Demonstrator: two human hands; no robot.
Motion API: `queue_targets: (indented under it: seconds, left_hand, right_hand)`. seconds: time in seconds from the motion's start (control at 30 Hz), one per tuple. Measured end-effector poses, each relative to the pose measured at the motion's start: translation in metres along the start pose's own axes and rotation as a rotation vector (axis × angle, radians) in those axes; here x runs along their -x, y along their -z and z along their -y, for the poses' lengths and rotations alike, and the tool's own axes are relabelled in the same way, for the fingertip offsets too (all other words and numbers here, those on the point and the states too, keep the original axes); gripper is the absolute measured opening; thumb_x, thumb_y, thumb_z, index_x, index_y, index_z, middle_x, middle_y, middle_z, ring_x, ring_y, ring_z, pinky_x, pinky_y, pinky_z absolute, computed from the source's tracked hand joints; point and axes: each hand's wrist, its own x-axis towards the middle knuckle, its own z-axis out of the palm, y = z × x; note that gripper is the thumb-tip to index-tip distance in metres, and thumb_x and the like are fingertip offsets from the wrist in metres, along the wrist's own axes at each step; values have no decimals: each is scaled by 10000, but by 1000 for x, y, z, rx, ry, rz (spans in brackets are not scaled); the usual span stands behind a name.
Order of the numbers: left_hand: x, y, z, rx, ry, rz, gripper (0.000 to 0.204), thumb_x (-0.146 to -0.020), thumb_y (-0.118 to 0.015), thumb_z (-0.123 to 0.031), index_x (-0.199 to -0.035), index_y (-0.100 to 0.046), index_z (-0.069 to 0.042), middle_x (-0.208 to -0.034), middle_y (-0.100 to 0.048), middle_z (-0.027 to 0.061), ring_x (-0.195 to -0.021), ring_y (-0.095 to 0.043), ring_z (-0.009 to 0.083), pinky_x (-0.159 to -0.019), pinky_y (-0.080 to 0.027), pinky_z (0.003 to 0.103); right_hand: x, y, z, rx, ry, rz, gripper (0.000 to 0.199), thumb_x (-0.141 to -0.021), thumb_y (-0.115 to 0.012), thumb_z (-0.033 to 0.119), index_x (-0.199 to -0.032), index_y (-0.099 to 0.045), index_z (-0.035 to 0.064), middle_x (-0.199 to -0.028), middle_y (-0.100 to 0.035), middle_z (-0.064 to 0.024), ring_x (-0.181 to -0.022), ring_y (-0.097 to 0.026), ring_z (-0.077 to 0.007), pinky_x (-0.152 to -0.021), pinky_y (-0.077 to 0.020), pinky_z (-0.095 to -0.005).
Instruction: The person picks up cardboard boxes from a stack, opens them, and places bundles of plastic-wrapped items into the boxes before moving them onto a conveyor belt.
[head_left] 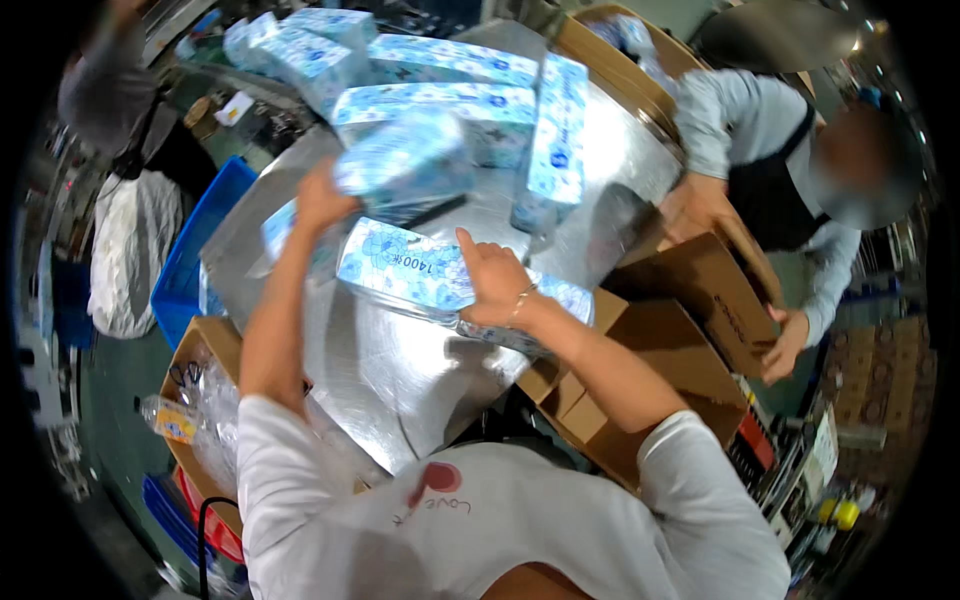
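Our right fingers are closed across the long flower-printed pack [405, 260], one of them reaching toward its far edge; the pack lies in front of us on the metal table [365, 375]. If our right hand [495, 285] presses harder, we judge that the soft-looking wrap could dent or crease. Our left hand [328, 198] is at the near-left end of a blurred blue pack [410, 155]; its fingertips are lost in the blur, so we cannot tell whether they clamp it. Held at that end alone, the pack could swing or slip and knock against the long pack just below it.

Farther out, the packs behind [455, 60] lie close together at uneven angles, and a bump could send one sliding on the smooth metal. To our right, a co-worker's hands [785, 345] are at an open cardboard carton [695, 300]. The long pack's right end is near the carton flaps, so a push that way could catch it on them. To our left, the blue bin [200, 240] stands beside the table edge, where a stray pack could drop.
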Motion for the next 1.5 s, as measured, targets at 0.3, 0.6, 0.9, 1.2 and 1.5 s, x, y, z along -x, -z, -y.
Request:
queue_targets:
  seconds: [0.3, 0.6, 0.9, 1.2, 1.5]
  left_hand:
    - [150, -26, 31, 1481, 330, 8, 505, -720, -580, -78, -1193, -440, 31, -1123, -529, 155, -1007, -535, 304, -922, -400, 424]
    - [261, -192, -304, 524, -899, 1160, 288, -745, -581, -272, -891, -594, -24, -926, -580, 245, -957, -508, 395, -889, -378, 425]
    - [234, -240, -277, 405, -804, 1550, 391, -724, -646, -239, -1057, -567, -49, -943, -587, 150, -883, -557, 316, -778, -436, 399]
    - [-27, -78, -126, -640, -27, -5, 984, -545, -763, -327, -1329, -257, -17, -1147, -481, 220, -1078, -458, 348, -905, -307, 555]
    - [17, -44, -88, 494, 95, 324, 588, -559, -694, -190, -1082, -529, 23, -884, -597, 117, -766, -571, 206, -714, -459, 325]
  right_hand:
    - [274, 135, -101, -771, -199, -1133, 601, -550, -717, 82, -1099, -483, 14, -1005, -553, -66, -910, -534, -188, -801, -419, -304]
    - [455, 127, -142, -502, -410, -1342, 543, -629, -695, 50, -1120, -470, -5, -1071, -539, -118, -960, -526, -245, -834, -436, -378]
    - [358, -126, -251, 32, -618, -237, 720, -489, -632, 139, -1148, -402, -41, -1017, -489, -243, -959, -448, -394, -861, -368, -422]
    - [318, -215, -236, 55, -579, 59, 777, -606, -668, 186, -1259, -298, -13, -1147, -461, -206, -1122, -404, -328, -993, -240, -471]
    - [343, -237, -243, -37, -909, 524, 842, -784, -532, 240, -1390, 29, 79, -1443, -93, -151, -1327, -87, -341, -1011, -89, -599]
